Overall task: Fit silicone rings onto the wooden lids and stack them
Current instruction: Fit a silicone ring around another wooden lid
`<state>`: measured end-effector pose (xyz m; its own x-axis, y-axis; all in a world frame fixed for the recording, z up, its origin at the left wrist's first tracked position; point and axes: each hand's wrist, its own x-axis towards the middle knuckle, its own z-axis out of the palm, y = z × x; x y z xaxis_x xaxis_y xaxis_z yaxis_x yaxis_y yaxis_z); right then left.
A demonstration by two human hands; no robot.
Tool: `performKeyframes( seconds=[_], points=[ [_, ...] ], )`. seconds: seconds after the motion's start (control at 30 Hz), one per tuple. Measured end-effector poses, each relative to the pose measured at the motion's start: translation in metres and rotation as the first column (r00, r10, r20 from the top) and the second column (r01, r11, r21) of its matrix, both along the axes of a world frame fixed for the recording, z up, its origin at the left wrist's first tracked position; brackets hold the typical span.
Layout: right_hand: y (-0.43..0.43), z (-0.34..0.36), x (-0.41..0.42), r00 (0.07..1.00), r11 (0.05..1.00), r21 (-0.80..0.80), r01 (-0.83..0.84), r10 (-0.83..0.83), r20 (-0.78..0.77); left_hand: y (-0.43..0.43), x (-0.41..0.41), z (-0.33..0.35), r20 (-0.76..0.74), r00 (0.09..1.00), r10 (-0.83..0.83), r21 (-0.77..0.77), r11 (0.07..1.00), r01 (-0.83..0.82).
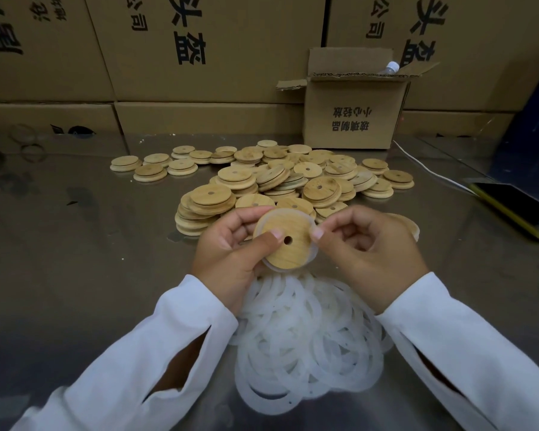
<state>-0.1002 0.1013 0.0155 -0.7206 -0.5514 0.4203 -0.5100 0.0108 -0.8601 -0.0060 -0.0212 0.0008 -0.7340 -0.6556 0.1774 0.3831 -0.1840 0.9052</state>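
I hold one round wooden lid [288, 248] with a small centre hole above the table, tilted toward me. My left hand [231, 253] grips its left edge, thumb pressed on the face. My right hand [367, 247] pinches a translucent silicone ring [312, 225] at the lid's right rim; the ring wraps around the lid's edge. Below my hands lies a heap of white silicone rings [308, 340]. Behind them spreads a pile of wooden lids [280, 178], some in short stacks.
The table [91, 244] is shiny metal. A small open cardboard box [353, 110] stands at the back right, large cartons [168, 57] form a wall behind. A phone [511, 206] and white cable [430, 169] lie at the right.
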Motion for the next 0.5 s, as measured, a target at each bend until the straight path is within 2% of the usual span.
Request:
performKeyframes(
  seconds=[0.13,0.23,0.33,0.5],
  points=[
    [0.0021,-0.0040,0.0009,0.958,0.986,0.073,0.151,-0.127,-0.256,-0.0020,0.0007,-0.0002,-0.009,0.999,0.034,0.014,0.999,-0.033],
    [0.0012,-0.0045,0.0038,0.940,0.978,0.076,0.195,-0.164,-0.300,-0.0020,0.0003,-0.0003,-0.012,1.000,0.012,0.020,1.000,-0.012],
    [0.0006,-0.0047,0.0022,0.947,0.974,0.093,0.205,-0.174,-0.272,-0.0017,-0.0005,-0.0006,-0.025,1.000,-0.006,0.030,1.000,0.007],
    [-0.0001,-0.0034,-0.0020,0.991,0.984,0.134,0.116,-0.105,-0.086,-0.0007,-0.0003,0.0001,-0.043,0.999,-0.013,0.059,0.998,0.016]
  ],
)
